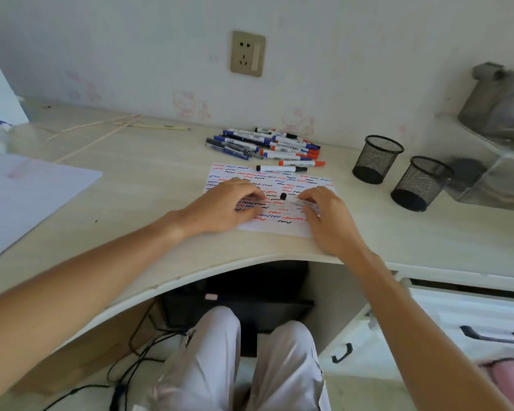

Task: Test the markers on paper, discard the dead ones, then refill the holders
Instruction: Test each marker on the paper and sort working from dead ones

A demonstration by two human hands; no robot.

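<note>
Bare forearms reach over the desk [149, 185] edge, both hands lying on the scribbled paper [282, 223]. Left hand [223, 204] rests knuckles up, fingers curled loosely, gripping nothing I can see. Right hand [327, 215] holds a marker [294, 198], its black cap pointing at the left fingertips. More markers [264, 143] lie piled beyond the sheet; two mesh holders [398, 170] stand to the right.

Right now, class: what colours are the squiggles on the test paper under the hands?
Red, blue and black wavy lines on the test paper, seen in the head view.
</note>
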